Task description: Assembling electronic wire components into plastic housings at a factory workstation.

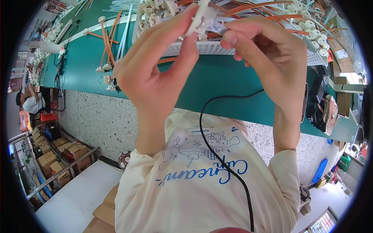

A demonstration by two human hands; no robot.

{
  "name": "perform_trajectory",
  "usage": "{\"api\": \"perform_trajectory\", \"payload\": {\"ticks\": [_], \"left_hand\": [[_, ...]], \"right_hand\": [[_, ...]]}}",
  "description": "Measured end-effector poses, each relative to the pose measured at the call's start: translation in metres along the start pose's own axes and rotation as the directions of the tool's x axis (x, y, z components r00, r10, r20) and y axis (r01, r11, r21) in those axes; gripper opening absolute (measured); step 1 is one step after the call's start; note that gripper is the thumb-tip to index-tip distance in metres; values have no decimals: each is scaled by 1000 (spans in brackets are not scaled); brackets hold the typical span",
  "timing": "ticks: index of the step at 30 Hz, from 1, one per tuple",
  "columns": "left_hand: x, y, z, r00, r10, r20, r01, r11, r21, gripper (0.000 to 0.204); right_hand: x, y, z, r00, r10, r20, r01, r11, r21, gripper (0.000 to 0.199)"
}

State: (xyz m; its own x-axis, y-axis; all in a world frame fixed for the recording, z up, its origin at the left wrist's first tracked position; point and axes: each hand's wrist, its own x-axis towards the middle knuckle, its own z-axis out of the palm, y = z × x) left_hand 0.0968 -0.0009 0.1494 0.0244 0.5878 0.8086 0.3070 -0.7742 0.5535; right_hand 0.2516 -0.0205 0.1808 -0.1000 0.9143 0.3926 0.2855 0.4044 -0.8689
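head: white part (197, 18) (tilted) between left fingers (189, 48)

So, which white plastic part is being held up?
The white plastic part pinched by the left hand; others lie in the perforated basket or on the green table.

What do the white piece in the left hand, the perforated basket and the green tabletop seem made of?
White piece: probably matte hard plastic, from its even colour and straight edge.
Perforated basket: likely smooth rigid plastic, or painted metal; its white wall has regular holes.
Green tabletop: perhaps rubber or vinyl, given its smooth, faintly shiny surface.
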Motion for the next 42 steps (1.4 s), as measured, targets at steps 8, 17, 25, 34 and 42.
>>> {"api": "perform_trajectory", "payload": {"ticks": [8, 17, 25, 34, 42], "left_hand": [[5, -2, 5, 961, -269, 57, 265, 961, 75, 29], [10, -19, 0, 976, 159, 148, -179, 975, 132, 32], [30, -78, -35, 934, -332, 129, 356, 887, -294, 44], [113, -204, -18, 709, -371, 600, 483, 875, -30, 39], [132, -203, 5, 468, -373, 802, 387, 902, 193, 40]], "right_hand": [[-6, 6, 4, 993, 90, -76, -88, 996, 23, 11], [0, 23, 1, 998, -5, -61, 8, 999, 34, 11], [34, 37, -19, 994, 109, 13, -105, 983, -152, 14], [158, 65, -31, 972, 15, 233, 145, 742, -655, 28], [191, 115, -13, 911, 145, 387, 190, 684, -704, 31]]}}
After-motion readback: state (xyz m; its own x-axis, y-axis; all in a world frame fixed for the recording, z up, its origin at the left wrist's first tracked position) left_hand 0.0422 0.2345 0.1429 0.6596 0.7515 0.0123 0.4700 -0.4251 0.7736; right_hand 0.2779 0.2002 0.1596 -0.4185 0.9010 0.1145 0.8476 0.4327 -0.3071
